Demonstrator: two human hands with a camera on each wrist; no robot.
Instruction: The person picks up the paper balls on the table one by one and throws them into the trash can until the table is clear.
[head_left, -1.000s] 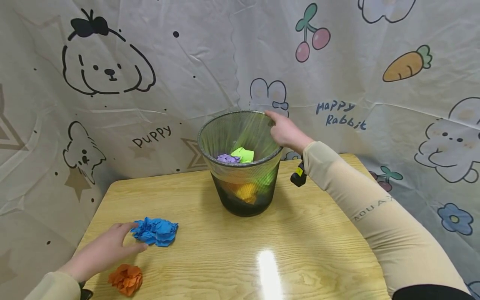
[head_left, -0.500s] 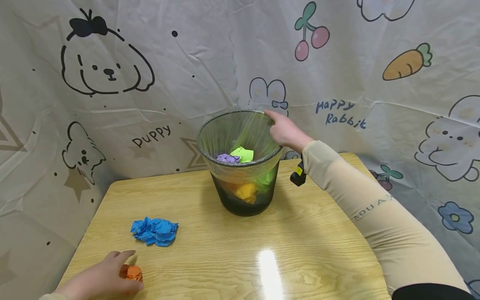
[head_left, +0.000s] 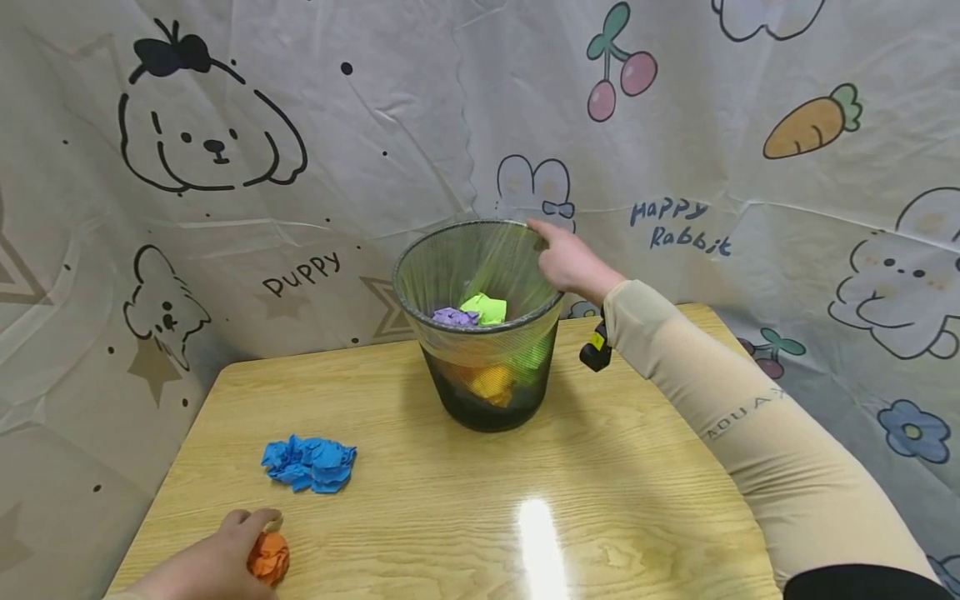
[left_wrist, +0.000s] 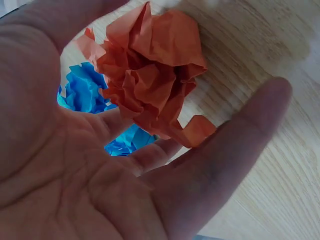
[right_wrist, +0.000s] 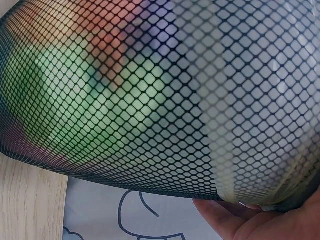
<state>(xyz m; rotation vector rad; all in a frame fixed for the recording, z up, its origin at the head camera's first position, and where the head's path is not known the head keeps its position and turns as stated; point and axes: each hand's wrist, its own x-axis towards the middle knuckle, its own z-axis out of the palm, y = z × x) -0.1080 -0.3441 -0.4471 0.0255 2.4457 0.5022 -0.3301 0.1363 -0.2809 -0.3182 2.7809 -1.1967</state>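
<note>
My left hand (head_left: 217,558) is at the table's near left, fingers and thumb around an orange crumpled paper ball (head_left: 270,558). In the left wrist view that paper ball (left_wrist: 155,75) sits between the thumb and the fingers, touching one long finger at its lower edge. Blue crumpled paper (head_left: 310,463) lies on the table just beyond this hand. At the back, my right hand (head_left: 573,262) grips the right rim of a black mesh wastebasket (head_left: 487,412), index finger along the rim. The right wrist view shows its fingers (right_wrist: 220,215) at the mesh edge.
The wastebasket has a translucent yellowish liner and holds purple paper (head_left: 455,317), lime green paper (head_left: 486,309) and orange-yellow paper (head_left: 492,385). It stands on a wooden table (head_left: 405,517) near the back edge, in front of a printed cloth (head_left: 420,100).
My left hand has moved from beside the blue paper toward me and closed around the orange paper ball, which has shifted slightly right. The right hand stays on the rim.
</note>
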